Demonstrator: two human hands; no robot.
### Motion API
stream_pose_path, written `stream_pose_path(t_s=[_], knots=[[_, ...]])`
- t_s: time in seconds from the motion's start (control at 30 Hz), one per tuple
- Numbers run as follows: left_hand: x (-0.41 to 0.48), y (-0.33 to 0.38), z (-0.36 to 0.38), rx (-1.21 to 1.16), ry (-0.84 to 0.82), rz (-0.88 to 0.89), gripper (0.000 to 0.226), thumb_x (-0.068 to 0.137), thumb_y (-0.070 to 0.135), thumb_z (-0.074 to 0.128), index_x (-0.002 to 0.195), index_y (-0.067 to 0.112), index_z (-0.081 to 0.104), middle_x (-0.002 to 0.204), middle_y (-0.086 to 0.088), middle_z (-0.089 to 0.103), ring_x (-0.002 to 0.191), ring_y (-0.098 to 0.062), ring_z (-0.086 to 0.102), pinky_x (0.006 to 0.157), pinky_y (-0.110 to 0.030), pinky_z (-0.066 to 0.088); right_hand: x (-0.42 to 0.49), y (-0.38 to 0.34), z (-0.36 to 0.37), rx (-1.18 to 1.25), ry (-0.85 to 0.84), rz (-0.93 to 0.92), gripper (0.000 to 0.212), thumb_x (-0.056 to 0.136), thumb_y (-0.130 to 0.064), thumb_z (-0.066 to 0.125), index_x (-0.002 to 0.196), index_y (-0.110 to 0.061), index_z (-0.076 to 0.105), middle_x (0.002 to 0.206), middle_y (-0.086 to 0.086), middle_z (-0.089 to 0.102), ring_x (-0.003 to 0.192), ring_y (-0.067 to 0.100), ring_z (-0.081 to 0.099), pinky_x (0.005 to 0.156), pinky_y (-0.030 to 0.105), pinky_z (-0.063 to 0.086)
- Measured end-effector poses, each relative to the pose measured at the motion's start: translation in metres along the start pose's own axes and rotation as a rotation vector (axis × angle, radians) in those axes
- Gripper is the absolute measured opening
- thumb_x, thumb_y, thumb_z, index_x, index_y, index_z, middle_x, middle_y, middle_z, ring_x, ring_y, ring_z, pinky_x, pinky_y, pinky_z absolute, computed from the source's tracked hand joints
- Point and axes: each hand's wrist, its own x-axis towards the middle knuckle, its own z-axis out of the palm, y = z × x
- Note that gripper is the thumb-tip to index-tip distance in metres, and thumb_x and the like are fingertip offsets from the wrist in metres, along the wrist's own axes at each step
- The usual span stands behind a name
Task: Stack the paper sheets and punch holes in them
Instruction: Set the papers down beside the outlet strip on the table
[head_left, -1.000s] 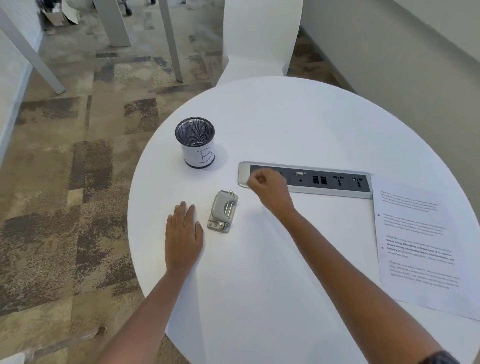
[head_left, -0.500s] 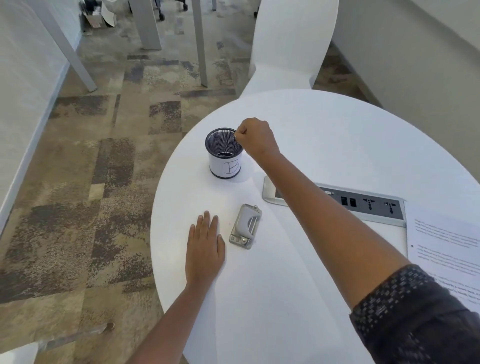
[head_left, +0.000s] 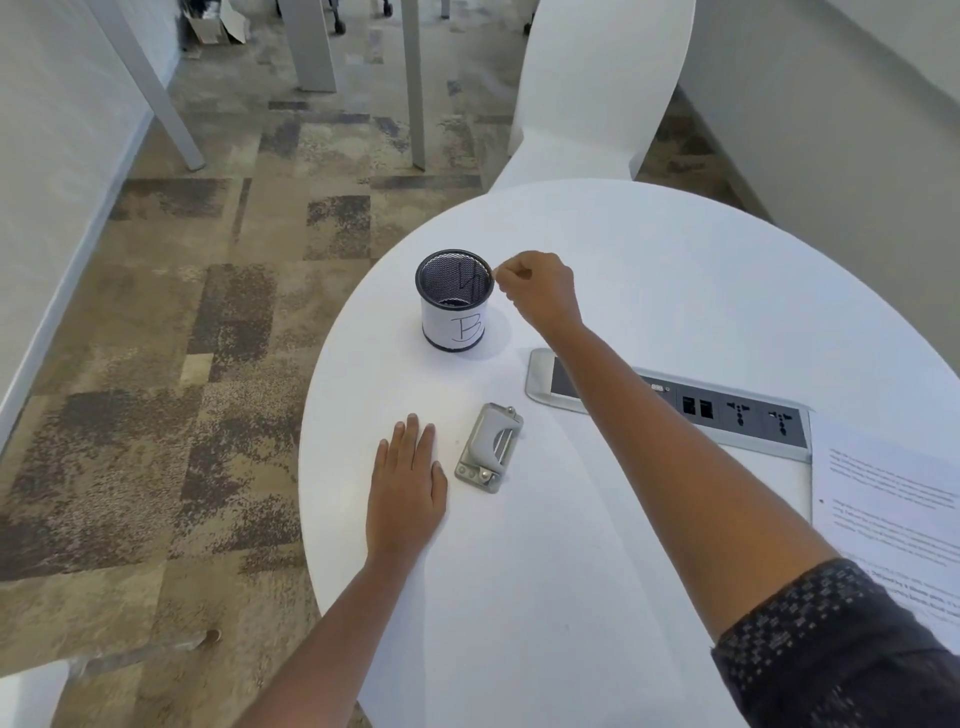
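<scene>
A small silver hole punch lies on the round white table, near its left edge. My left hand rests flat on the table just left of the punch, not touching it. My right hand hovers at the right rim of a black mesh cup labelled "B", its fingers pinched together; whether something small sits between them is not visible. Printed paper sheets lie at the table's right edge, partly cut off by the frame.
A grey power socket panel is set into the table under my right forearm. A white chair stands behind the table. Patterned carpet and table legs lie to the left and behind.
My right hand has moved from the socket panel up to the mesh cup's rim, staying closed. My left hand and the punch have stayed put. The view has shifted left.
</scene>
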Motion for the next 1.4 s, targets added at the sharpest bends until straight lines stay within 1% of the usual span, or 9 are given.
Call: stream_pose_path(t_s=[0.1, 0.2, 0.43, 0.53, 0.7, 1.1, 1.23, 1.33, 1.4], knots=[[0.000, 0.001, 0.000, 0.006, -0.003, 0.002, 0.049, 0.084, 0.017, 0.030, 0.121, -0.003, 0.055, 0.131, -0.025, 0.052, 0.121, -0.040, 0.050, 0.100, -0.053, 0.041, -0.022, 0.027, -0.006, -0.042, -0.022, 0.049, 0.024, 0.082, -0.009, 0.055, 0.082, 0.013, 0.062, 0.080, 0.025, 0.065, 0.071, 0.032, 0.054, 0.078, 0.035, 0.048], [-0.001, 0.002, 0.000, 0.009, -0.005, 0.005, 0.050, 0.084, 0.017, 0.029, 0.122, -0.003, 0.054, 0.132, -0.026, 0.051, 0.121, -0.041, 0.050, 0.100, -0.054, 0.040, -0.053, 0.063, -0.014, -0.104, -0.054, 0.119, 0.025, 0.084, -0.011, 0.054, 0.084, 0.013, 0.061, 0.091, 0.031, 0.065, 0.079, 0.037, 0.058, 0.071, 0.030, 0.042], [-0.005, 0.004, 0.002, 0.031, 0.025, 0.006, 0.049, 0.085, 0.016, 0.027, 0.122, -0.004, 0.053, 0.131, -0.027, 0.052, 0.119, -0.042, 0.051, 0.099, -0.053, 0.041, -0.144, 0.132, -0.045, -0.136, 0.007, 0.233, 0.016, 0.086, -0.011, 0.054, 0.084, -0.003, 0.068, 0.088, 0.006, 0.070, 0.083, 0.018, 0.059, 0.067, 0.018, 0.036], [-0.010, 0.007, 0.005, 0.027, 0.041, -0.004, 0.051, 0.085, 0.016, 0.026, 0.122, -0.006, 0.053, 0.131, -0.028, 0.051, 0.119, -0.043, 0.051, 0.100, -0.054, 0.040, -0.177, 0.146, -0.054, -0.192, -0.034, 0.215, 0.016, 0.087, -0.009, 0.054, 0.085, -0.001, 0.068, 0.091, 0.011, 0.071, 0.085, 0.022, 0.062, 0.075, 0.028, 0.046], [-0.021, 0.016, 0.009, 0.010, 0.049, -0.020, 0.051, 0.085, 0.017, 0.026, 0.122, -0.007, 0.053, 0.130, -0.029, 0.051, 0.119, -0.045, 0.050, 0.099, -0.055, 0.039, -0.214, 0.159, -0.054, -0.326, -0.160, 0.154, 0.018, 0.087, -0.007, 0.052, 0.090, -0.002, 0.069, 0.094, 0.015, 0.067, 0.088, 0.028, 0.062, 0.079, 0.035, 0.049], [-0.034, 0.022, 0.016, -0.048, 0.107, -0.043, 0.042, 0.084, 0.007, 0.036, 0.121, -0.006, 0.054, 0.131, -0.028, 0.051, 0.121, -0.043, 0.049, 0.102, -0.055, 0.037, -0.219, 0.149, -0.039, -0.557, -0.221, 0.105, 0.021, 0.090, -0.010, 0.046, 0.089, -0.001, 0.064, 0.097, 0.012, 0.062, 0.090, 0.029, 0.056, 0.073, 0.033, 0.042], [-0.034, 0.021, 0.016, -0.043, 0.113, -0.048, 0.041, 0.083, 0.004, 0.041, 0.121, -0.006, 0.054, 0.131, -0.028, 0.051, 0.121, -0.043, 0.049, 0.101, -0.054, 0.038, -0.217, 0.140, -0.033, -0.691, -0.277, 0.094, 0.016, 0.083, 0.003, 0.041, 0.073, -0.001, 0.052, 0.081, 0.012, 0.055, 0.075, 0.028, 0.048, 0.058, 0.031, 0.034], [-0.034, 0.022, 0.016, -0.035, 0.099, -0.052, 0.044, 0.084, 0.009, 0.033, 0.120, -0.005, 0.055, 0.131, -0.027, 0.052, 0.120, -0.042, 0.051, 0.101, -0.054, 0.040, -0.216, 0.131, -0.029, -0.801, -0.334, 0.029, 0.038, 0.073, 0.015, 0.040, 0.055, -0.011, 0.020, 0.059, 0.004, 0.024, 0.070, 0.024, 0.033, 0.045, 0.028, 0.013], [-0.033, 0.022, 0.015, -0.035, 0.086, -0.050, 0.049, 0.084, 0.014, 0.027, 0.120, -0.005, 0.055, 0.130, -0.027, 0.053, 0.119, -0.042, 0.051, 0.100, -0.053, 0.040, -0.215, 0.127, -0.028, -0.829, -0.366, -0.015, 0.044, 0.071, 0.018, 0.040, 0.055, -0.014, 0.015, 0.059, 0.002, 0.018, 0.071, 0.023, 0.033, 0.044, 0.026, 0.010]])
